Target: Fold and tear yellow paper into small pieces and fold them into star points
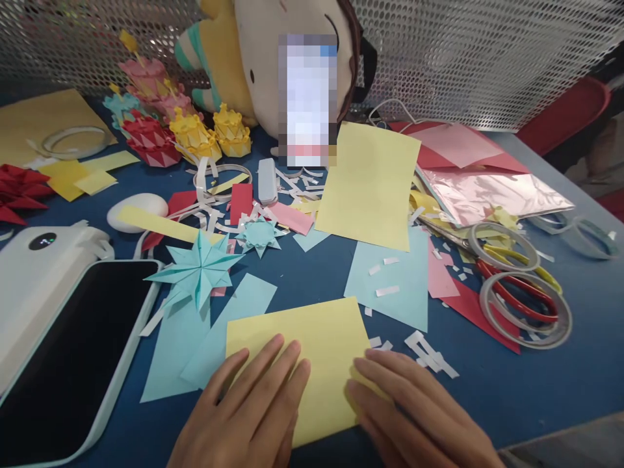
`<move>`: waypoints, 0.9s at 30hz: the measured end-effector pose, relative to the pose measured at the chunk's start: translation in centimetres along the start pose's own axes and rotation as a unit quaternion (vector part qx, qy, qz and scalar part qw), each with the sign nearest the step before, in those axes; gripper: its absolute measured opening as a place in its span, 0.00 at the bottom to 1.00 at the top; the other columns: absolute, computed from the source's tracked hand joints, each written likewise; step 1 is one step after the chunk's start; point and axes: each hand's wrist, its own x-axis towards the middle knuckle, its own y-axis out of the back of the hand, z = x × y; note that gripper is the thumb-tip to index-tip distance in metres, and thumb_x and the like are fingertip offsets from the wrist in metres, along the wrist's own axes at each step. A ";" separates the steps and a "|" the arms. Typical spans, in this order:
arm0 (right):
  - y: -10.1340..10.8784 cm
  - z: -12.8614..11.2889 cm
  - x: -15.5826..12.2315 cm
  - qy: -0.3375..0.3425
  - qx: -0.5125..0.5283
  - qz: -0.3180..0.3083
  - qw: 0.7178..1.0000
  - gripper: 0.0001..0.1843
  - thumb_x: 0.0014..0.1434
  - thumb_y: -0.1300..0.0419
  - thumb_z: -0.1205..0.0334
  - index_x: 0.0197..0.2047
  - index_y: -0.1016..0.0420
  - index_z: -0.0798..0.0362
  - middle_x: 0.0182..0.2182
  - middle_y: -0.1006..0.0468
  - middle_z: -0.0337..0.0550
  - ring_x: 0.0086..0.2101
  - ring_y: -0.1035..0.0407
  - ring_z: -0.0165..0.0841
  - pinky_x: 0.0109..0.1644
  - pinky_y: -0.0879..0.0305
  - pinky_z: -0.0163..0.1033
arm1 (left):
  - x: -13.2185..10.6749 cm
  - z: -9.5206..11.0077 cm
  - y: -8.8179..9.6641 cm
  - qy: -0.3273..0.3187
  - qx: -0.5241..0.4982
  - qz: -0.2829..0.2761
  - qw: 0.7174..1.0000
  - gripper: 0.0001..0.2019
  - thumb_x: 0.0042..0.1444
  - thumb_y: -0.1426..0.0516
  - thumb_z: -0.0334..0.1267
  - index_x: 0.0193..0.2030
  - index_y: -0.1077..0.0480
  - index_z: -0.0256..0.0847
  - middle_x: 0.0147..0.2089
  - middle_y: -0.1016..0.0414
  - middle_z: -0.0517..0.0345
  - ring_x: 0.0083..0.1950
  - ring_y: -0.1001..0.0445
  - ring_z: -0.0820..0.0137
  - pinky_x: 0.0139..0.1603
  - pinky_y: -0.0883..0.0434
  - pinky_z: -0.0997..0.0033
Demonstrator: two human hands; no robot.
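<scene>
On a blue table [536, 390] strewn with scraps, a yellow sheet [312, 331] lies long side left-to-right, pressed down under the left hand [253, 406] and right hand [414, 413], palms flat, pinching nothing. A teal paper star [199, 263] sits beyond, leftward.

No text can be read for certain. A small round display [42, 241] on the white device [49, 279] at the left glows with a figure too faint to make out. The panel [311, 97] propped against the plush toy [253, 58] is blurred beyond reading.
</scene>
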 end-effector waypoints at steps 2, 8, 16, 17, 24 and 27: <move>-1.0 -0.2 0.4 0.014 0.026 -0.015 0.999 0.12 0.65 0.44 0.67 0.49 0.22 0.54 0.48 0.18 0.40 0.52 0.26 0.35 0.60 0.32 0.37 | 0.2 0.0 0.1 0.006 0.008 0.001 1.000 0.18 0.68 0.54 0.31 0.59 0.32 0.46 0.63 0.29 0.62 0.67 0.36 0.70 0.71 0.51 0.69; -1.7 0.1 0.1 0.038 0.031 -0.040 0.998 0.12 0.66 0.44 0.66 0.49 0.22 0.52 0.51 0.20 0.38 0.54 0.28 0.34 0.62 0.35 0.39 | 0.4 0.3 0.4 -0.019 0.039 -0.009 0.999 0.19 0.66 0.53 0.30 0.61 0.33 0.40 0.62 0.28 0.57 0.67 0.36 0.68 0.72 0.52 0.67; -1.8 0.5 -0.1 0.070 0.013 -0.058 0.996 0.13 0.65 0.43 0.65 0.52 0.24 0.52 0.52 0.20 0.42 0.53 0.26 0.40 0.53 0.25 0.44 | 0.5 1.2 -0.5 0.033 0.013 0.039 0.999 0.18 0.68 0.56 0.29 0.57 0.30 0.40 0.60 0.25 0.58 0.67 0.36 0.69 0.71 0.50 0.65; -1.9 0.4 -0.2 0.070 0.012 -0.054 0.996 0.13 0.65 0.42 0.65 0.51 0.24 0.52 0.51 0.20 0.42 0.52 0.26 0.40 0.52 0.25 0.44 | 0.5 1.2 -0.8 0.028 0.018 0.065 0.997 0.18 0.68 0.56 0.29 0.55 0.29 0.40 0.58 0.24 0.58 0.66 0.34 0.69 0.71 0.49 0.65; -2.6 -1.7 0.6 -0.018 -0.001 -0.019 1.000 0.07 0.65 0.44 0.67 0.39 0.24 0.52 0.43 0.17 0.46 0.46 0.23 0.41 0.46 0.24 0.43 | 0.5 1.3 -1.1 0.033 0.027 0.052 0.998 0.16 0.68 0.54 0.31 0.56 0.30 0.41 0.59 0.24 0.59 0.66 0.34 0.68 0.72 0.50 0.65; -3.0 -3.2 1.5 -0.063 -0.021 -0.008 0.998 0.12 0.67 0.48 0.64 0.33 0.27 0.52 0.38 0.19 0.47 0.42 0.24 0.40 0.43 0.27 0.41 | 0.5 1.3 -0.8 0.027 0.028 0.060 0.997 0.16 0.68 0.54 0.33 0.55 0.29 0.41 0.58 0.24 0.60 0.65 0.34 0.69 0.72 0.52 0.66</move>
